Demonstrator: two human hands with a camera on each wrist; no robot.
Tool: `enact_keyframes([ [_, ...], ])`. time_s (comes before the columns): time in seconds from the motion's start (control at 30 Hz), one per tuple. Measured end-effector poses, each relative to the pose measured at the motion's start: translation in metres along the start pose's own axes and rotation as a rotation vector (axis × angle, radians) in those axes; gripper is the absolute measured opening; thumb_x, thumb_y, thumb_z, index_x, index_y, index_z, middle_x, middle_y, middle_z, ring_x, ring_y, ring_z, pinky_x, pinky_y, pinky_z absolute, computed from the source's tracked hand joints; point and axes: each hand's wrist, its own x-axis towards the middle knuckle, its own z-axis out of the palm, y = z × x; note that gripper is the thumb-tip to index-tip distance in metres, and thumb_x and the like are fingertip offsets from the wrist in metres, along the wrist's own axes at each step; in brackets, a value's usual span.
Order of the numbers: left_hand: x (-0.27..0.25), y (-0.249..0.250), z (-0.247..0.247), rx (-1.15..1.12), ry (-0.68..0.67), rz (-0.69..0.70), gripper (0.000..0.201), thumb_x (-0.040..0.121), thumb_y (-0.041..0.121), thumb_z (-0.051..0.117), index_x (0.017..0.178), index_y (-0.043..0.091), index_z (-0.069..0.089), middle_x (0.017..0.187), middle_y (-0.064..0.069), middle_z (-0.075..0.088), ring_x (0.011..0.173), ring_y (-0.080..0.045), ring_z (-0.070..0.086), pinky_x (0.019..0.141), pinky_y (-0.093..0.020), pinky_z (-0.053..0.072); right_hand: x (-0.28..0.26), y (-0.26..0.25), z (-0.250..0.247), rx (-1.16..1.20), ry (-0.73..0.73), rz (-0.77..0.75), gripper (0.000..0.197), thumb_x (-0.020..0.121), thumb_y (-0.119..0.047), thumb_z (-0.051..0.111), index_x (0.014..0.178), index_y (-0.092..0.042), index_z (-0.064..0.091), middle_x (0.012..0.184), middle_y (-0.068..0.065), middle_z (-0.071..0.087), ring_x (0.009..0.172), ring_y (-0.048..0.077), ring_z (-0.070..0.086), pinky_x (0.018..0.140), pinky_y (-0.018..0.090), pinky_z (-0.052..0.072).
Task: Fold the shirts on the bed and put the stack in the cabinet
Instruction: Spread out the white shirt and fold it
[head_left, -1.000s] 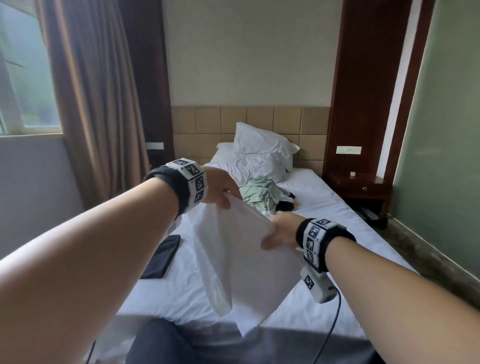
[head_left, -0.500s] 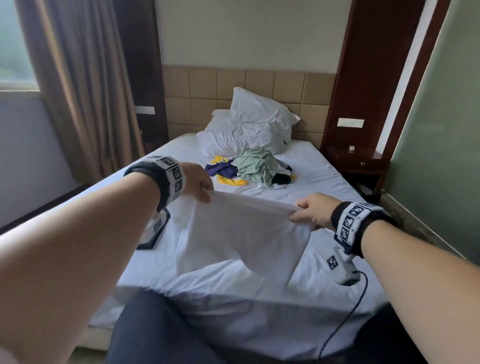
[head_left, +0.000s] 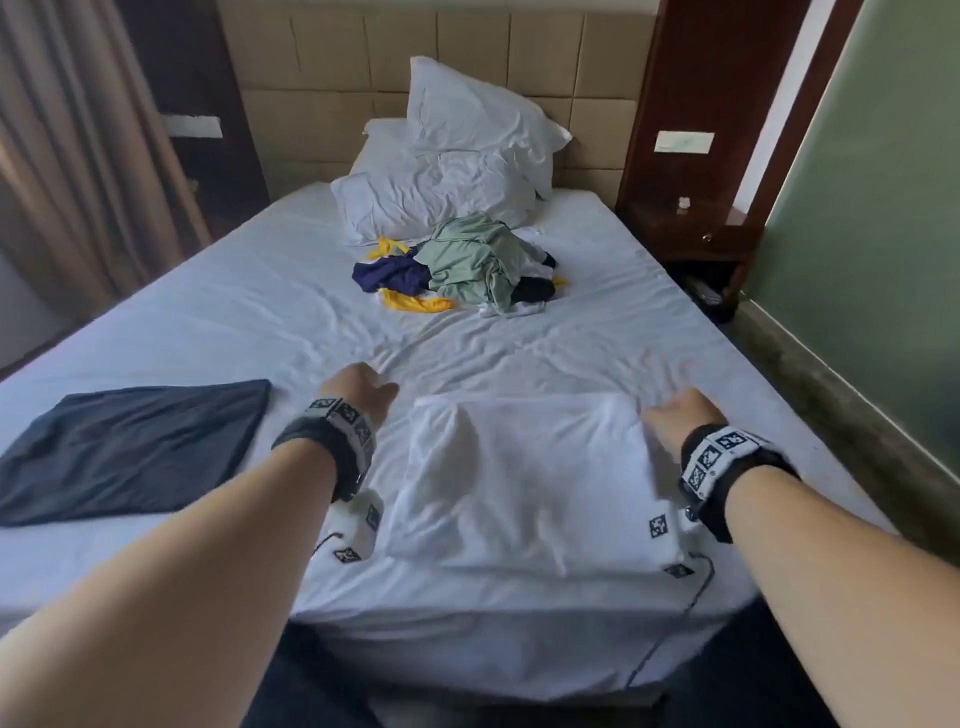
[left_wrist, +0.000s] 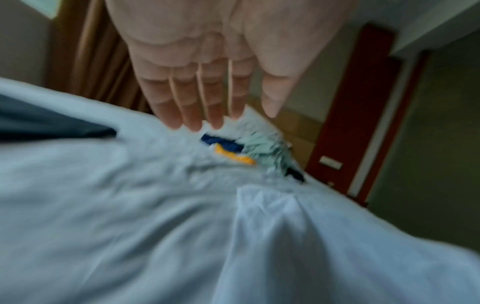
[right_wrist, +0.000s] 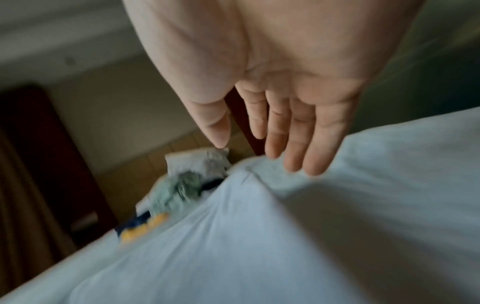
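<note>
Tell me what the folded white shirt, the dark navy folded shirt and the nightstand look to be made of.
Folded white shirt: thin, soft woven or knit fabric, matte; it creases and sags softly. Cotton is only a guess.
Dark navy folded shirt: matte cloth, lying flat with gentle wrinkles and no shine.
Nightstand: dark reddish-brown wood or wood veneer, semi-gloss, with a small metal-looking knob.

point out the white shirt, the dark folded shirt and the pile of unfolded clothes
white shirt (head_left: 524, 478), head view, middle of its top face
dark folded shirt (head_left: 135, 447), head view, its centre
pile of unfolded clothes (head_left: 467, 260), head view, green garment on top
</note>
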Motion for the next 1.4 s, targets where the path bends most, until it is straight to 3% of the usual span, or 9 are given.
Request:
enact_keyframes([
  [0.2,-0.011,-0.055,0.065,-0.292,-0.531,-0.514,0.054,0.088,0.051,0.073,0.099,-0.002,0.068,0.072,-0.015,0.071,0.058,-0.026,0.064,0.066,-0.032,0.053,-0.008,0.069,0.050,-0.308,-0.314,0.191,0.067,0.082,-0.059,0.068,0.116,-0.002,0.063,0.106,0.015,0.067,0.102,0.035,0.068,0.075,0.031,0.049],
  [0.33,-0.026,-0.052,0.072,-0.385,-0.800,-0.593,0.045,0.083,0.045,0.081,0.094,0.001,0.073,0.080,-0.013,0.074,0.070,-0.025,0.069,0.075,-0.034,0.054,-0.007,0.069,0.052,-0.210,-0.445,0.252,0.079,0.066,-0.057,0.080,0.120,-0.002,0.065,0.108,0.016,0.071,0.093,0.034,0.068,0.072,0.033,0.051],
  [0.53,-0.041,-0.051,0.082,-0.766,-0.618,-0.565,0.045,0.081,0.010,0.081,0.122,0.001,0.062,0.099,-0.021,0.075,0.084,-0.034,0.074,0.073,-0.044,0.062,-0.018,0.068,0.047,0.129,-0.453,0.325,0.045,0.085,-0.032,0.075,0.117,0.000,0.066,0.106,0.021,0.074,0.099,0.038,0.071,0.093,0.053,0.057],
  [0.7,-0.028,-0.037,0.040,-1.101,-0.476,-0.506,0.051,0.081,0.012,0.074,0.128,-0.003,0.057,0.101,-0.022,0.067,0.077,-0.035,0.067,0.064,-0.046,0.060,-0.029,0.003,0.018,0.429,-0.335,0.244,0.036,0.083,-0.034,0.079,0.101,-0.005,0.070,0.090,0.017,0.074,0.078,0.035,0.071,0.060,0.042,0.058],
  [0.8,-0.012,-0.036,-0.007,-1.372,-0.334,-0.443,0.053,0.084,0.005,0.070,0.132,-0.006,0.049,0.116,-0.028,0.058,0.089,-0.048,0.067,0.061,-0.056,0.061,-0.044,-0.060,0.008,0.594,-0.389,0.192,0.022,0.092,-0.025,0.072,0.083,-0.008,0.063,0.058,0.007,0.057,0.043,0.019,0.048,0.036,0.022,0.037],
  [0.9,0.006,-0.053,-0.055,-1.633,-0.188,-0.354,0.059,0.080,-0.002,0.073,0.133,-0.005,0.047,0.141,-0.039,0.042,0.117,-0.066,0.053,0.074,-0.059,0.061,-0.050,-0.119,0.013,0.790,-0.500,0.178,0.027,0.100,-0.023,0.059,0.074,-0.017,0.052,0.044,-0.003,0.043,0.034,0.009,0.035,0.033,0.016,0.025],
  [1.07,0.020,-0.095,-0.118,-1.668,-0.103,-0.319,0.039,0.088,0.003,0.069,0.121,-0.008,0.052,0.144,-0.033,0.046,0.124,-0.053,0.055,0.063,-0.044,0.063,-0.060,-0.196,0.059,0.893,-0.720,0.236,0.026,0.103,-0.019,0.047,0.078,-0.016,0.052,0.041,-0.007,0.036,0.029,0.004,0.032,0.029,0.015,0.026],
  [1.2,0.029,-0.135,-0.152,-1.666,-0.006,-0.339,0.044,0.094,0.008,0.061,0.132,-0.011,0.049,0.134,-0.034,0.053,0.092,-0.039,0.072,0.045,-0.030,0.057,-0.069,-0.242,0.107,0.952,-0.793,0.255,0.033,0.103,-0.019,0.049,0.070,-0.018,0.049,0.040,-0.008,0.036,0.030,0.003,0.032,0.030,0.014,0.026],
  [1.4,0.069,-0.171,-0.203,-1.660,0.111,-0.234,0.007,0.082,0.004,0.067,0.078,0.010,0.064,0.077,-0.003,0.065,0.056,-0.013,0.067,0.051,-0.020,0.053,-0.079,-0.315,0.168,0.982,-0.592,0.055,0.018,0.098,-0.009,0.058,0.081,-0.015,0.061,0.054,0.002,0.052,0.037,0.010,0.044,0.035,0.017,0.036],
])
